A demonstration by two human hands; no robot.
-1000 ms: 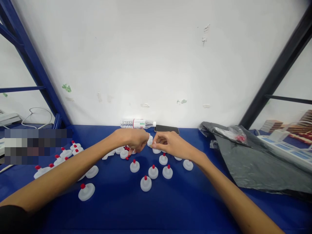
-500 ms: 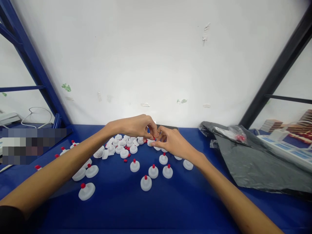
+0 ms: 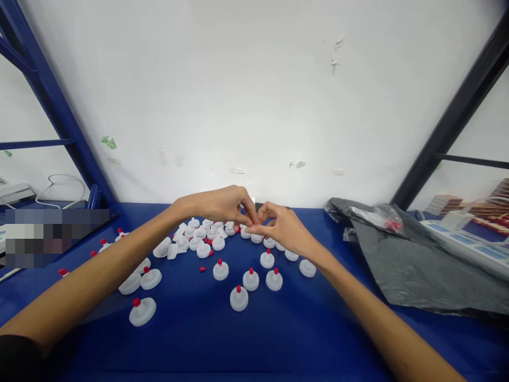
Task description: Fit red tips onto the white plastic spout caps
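Note:
Above the far part of the blue table [image 3: 191, 339], my left hand [image 3: 222, 206] and my right hand [image 3: 284, 228] meet at their fingertips. A small red cap [image 3: 254, 224] shows partly between them, with the left fingers pinched on it. My right thumb and fingers are bent in close to the same spot; what they grip is hidden. Under and around my hands lie white round lids [image 3: 218, 243], several of them in a heap. Nearer to me stand white lids with red caps on their spouts [image 3: 239, 298]. One loose red cap [image 3: 202, 269] lies before the heap.
A grey plastic bag [image 3: 421, 265] covers the table's right side, with a clear bag of red pieces [image 3: 393, 225] on it. More capped lids [image 3: 142, 312] stand at left beside my forearm. A white wall [image 3: 254, 106] rises behind, between a blue post [image 3: 59, 101] and a dark post [image 3: 445, 116].
My right thumb and fingers have drawn closer to my left fingertips. The loose red cap before the heap has shifted slightly nearer to me and turned.

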